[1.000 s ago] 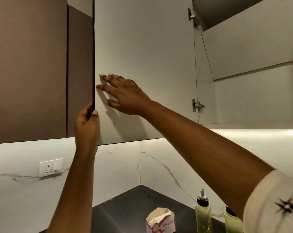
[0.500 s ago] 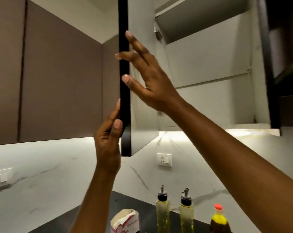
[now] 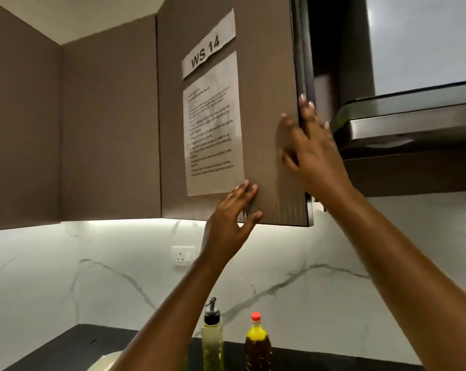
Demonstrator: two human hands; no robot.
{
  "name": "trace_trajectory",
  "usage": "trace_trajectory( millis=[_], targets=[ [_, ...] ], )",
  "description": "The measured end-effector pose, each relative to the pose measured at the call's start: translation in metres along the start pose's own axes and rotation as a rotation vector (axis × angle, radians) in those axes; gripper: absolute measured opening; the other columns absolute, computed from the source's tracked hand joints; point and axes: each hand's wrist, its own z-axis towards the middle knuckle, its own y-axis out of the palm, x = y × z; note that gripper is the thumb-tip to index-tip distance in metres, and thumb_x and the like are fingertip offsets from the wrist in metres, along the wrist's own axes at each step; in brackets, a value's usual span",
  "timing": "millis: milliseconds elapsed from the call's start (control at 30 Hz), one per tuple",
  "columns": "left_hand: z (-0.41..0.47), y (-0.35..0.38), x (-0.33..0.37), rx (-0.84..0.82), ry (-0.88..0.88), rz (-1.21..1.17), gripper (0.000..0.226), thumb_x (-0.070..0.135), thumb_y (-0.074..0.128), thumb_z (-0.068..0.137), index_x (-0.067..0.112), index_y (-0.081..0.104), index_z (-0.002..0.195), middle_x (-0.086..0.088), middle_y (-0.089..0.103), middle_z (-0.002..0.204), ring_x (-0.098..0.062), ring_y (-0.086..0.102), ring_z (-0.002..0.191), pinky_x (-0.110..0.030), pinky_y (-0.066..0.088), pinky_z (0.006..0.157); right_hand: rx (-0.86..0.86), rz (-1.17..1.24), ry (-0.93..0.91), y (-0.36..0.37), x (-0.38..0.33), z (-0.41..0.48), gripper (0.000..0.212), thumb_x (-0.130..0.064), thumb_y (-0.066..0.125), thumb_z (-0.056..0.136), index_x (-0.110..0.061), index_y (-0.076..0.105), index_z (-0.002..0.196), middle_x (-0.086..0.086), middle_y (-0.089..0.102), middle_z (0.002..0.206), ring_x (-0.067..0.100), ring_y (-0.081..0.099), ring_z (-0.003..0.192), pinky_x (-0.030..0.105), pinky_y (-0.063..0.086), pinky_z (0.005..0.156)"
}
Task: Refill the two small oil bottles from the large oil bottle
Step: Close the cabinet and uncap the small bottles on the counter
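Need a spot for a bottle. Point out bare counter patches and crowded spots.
Bare dark counter lies left, between the marble wall and the pale object below. Another strip shows right of the red-capped bottle, up to the right forearm. Crowded: the narrow gap between that bottle and the pourer bottle.

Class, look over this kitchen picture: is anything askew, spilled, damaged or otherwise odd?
The WS 14 label on the door has a ragged, uneven lower edge, as if torn. The door itself stands slightly ajar at its right edge. No spill shows.
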Motion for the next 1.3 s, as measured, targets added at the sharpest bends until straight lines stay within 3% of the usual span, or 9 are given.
trace_trajectory(
  millis=[200, 467, 567, 867, 1067, 1300],
  targets=[
    [0.015, 0.056, -0.02, -0.02, -0.005, 0.202, 0.054, 0.036, 0.056, 0.094, 0.029, 0.038, 0.145, 0.011, 0.035, 0.152, -0.013, 0.033, 0.14, -0.024, 0.038, 0.099, -0.216, -0.279, 0.016, 0.05, 0.036, -0.035, 0.066, -0.035, 0.034, 0.1, -0.017, -0.005, 0.151, 0.008, -0.017, 0.157, 0.021, -0.021, 0.142, 0.043, -0.014, 0.112],
    [0.034, 0.101, -0.04, -0.232, 0.012, 0.416, 0.057, 0.037, 0.039, 0.101, 0.025, 0.016, 0.152, 0.003, 0.014, 0.16, -0.02, 0.013, 0.148, -0.04, 0.026, 0.117, -0.377, -0.279, 0.109, 0.107, 0.06, -0.05, 0.08, -0.031, 0.048, 0.097, -0.015, -0.01, 0.15, 0.009, -0.021, 0.156, 0.026, -0.021, 0.143, 0.039, -0.014, 0.11],
    [0.038, 0.114, -0.051, -0.288, 0.014, 0.495, 0.059, 0.04, 0.034, 0.102, 0.027, 0.006, 0.152, 0.003, 0.006, 0.161, -0.021, 0.008, 0.149, -0.044, 0.021, 0.116, -0.389, -0.254, 0.138, 0.123, 0.07, -0.049, 0.079, -0.031, 0.047, 0.098, -0.017, -0.01, 0.15, 0.008, -0.021, 0.156, 0.025, -0.02, 0.143, 0.041, -0.014, 0.109],
    [0.043, 0.145, -0.073, -0.21, 0.064, 0.563, 0.06, 0.038, 0.049, 0.095, 0.022, 0.028, 0.15, -0.003, 0.031, 0.155, -0.025, 0.034, 0.141, -0.051, 0.041, 0.102, -0.411, -0.24, 0.171, 0.158, 0.094, -0.045, 0.08, -0.039, 0.045, 0.097, -0.018, -0.012, 0.15, 0.007, -0.022, 0.156, 0.025, -0.022, 0.143, 0.043, -0.016, 0.108],
    [0.045, 0.154, -0.087, -0.228, 0.082, 0.627, 0.058, 0.041, 0.029, 0.097, 0.023, 0.022, 0.151, -0.001, 0.026, 0.158, -0.022, 0.031, 0.142, -0.049, 0.037, 0.102, -0.395, -0.236, 0.165, 0.174, 0.103, -0.045, 0.076, -0.039, 0.041, 0.098, -0.018, -0.01, 0.15, 0.006, -0.021, 0.156, 0.022, -0.025, 0.14, 0.044, -0.014, 0.109],
    [0.045, 0.151, -0.084, -0.24, 0.087, 0.576, 0.059, 0.04, 0.034, 0.096, 0.023, 0.024, 0.151, -0.001, 0.024, 0.158, -0.022, 0.027, 0.144, -0.051, 0.032, 0.107, -0.384, -0.239, 0.168, 0.173, 0.1, -0.045, 0.077, -0.036, 0.045, 0.098, -0.018, -0.008, 0.151, 0.007, -0.017, 0.158, 0.027, -0.017, 0.144, 0.046, -0.008, 0.112]
  ],
)
